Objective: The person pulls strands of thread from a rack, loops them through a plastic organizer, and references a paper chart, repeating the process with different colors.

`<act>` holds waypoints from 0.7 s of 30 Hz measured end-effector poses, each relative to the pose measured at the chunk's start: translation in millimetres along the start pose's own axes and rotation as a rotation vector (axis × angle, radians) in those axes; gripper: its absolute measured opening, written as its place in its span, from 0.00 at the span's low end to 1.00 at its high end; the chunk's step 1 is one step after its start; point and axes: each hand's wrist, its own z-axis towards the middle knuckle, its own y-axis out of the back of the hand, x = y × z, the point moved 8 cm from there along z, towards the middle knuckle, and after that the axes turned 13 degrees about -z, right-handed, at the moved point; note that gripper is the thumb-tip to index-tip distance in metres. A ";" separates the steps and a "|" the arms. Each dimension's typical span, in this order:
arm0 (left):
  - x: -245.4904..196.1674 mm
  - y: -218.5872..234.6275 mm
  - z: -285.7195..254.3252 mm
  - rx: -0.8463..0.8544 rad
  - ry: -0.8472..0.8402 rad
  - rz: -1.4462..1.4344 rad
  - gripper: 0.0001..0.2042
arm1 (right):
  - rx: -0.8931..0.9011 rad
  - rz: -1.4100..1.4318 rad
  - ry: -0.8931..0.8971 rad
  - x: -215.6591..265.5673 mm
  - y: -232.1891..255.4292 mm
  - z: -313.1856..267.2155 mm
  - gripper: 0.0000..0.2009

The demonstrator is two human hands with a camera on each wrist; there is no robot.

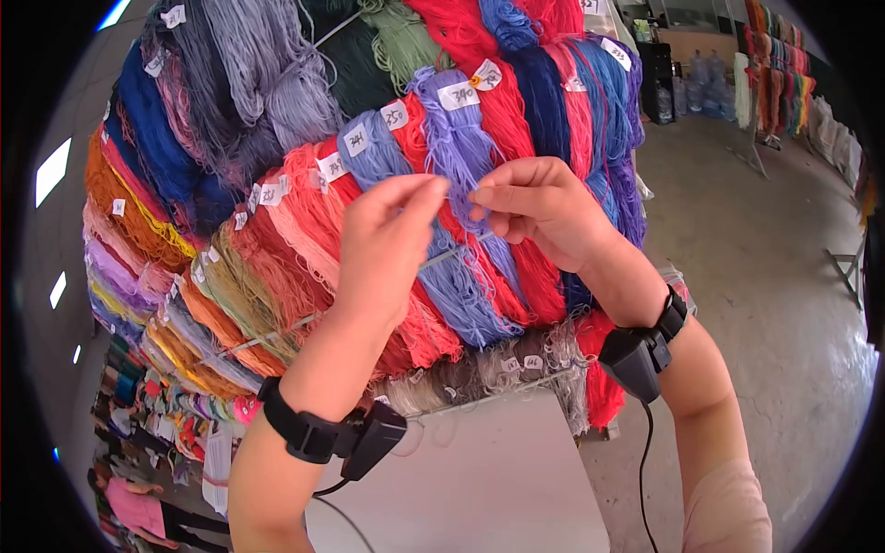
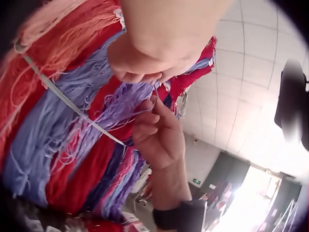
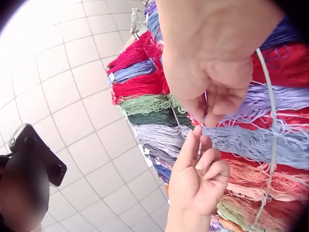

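My left hand and right hand are raised close together in front of a lavender yarn skein tagged 340. Thumb and fingertips of each hand pinch a thin lavender yarn strand, which spans the small gap between them in the left wrist view. Loose lavender threads trail from the skein below the fingers. Red skeins flank the lavender one, and a blue skein tagged 341 hangs behind the left hand. From the right wrist view, the left hand has its other fingers curled.
Tagged skeins in many colours hang in tiers on a rack, with a metal rod crossing them. Below stands a pale board. Concrete floor stretches to the right. A person in pink is at lower left.
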 end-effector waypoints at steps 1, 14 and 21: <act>7.5 -5.6 0.8 -0.001 0.131 -0.047 0.08 | 0.003 0.007 -0.010 -0.4 -1.8 0.2 0.05; 32.5 -14.0 19.1 0.112 0.197 -0.304 0.08 | 0.045 0.016 -0.045 -4.0 1.5 -4.5 0.07; 33.6 -13.6 17.2 0.152 0.239 -0.254 0.05 | 0.067 -0.005 -0.044 -5.9 0.1 -4.6 0.08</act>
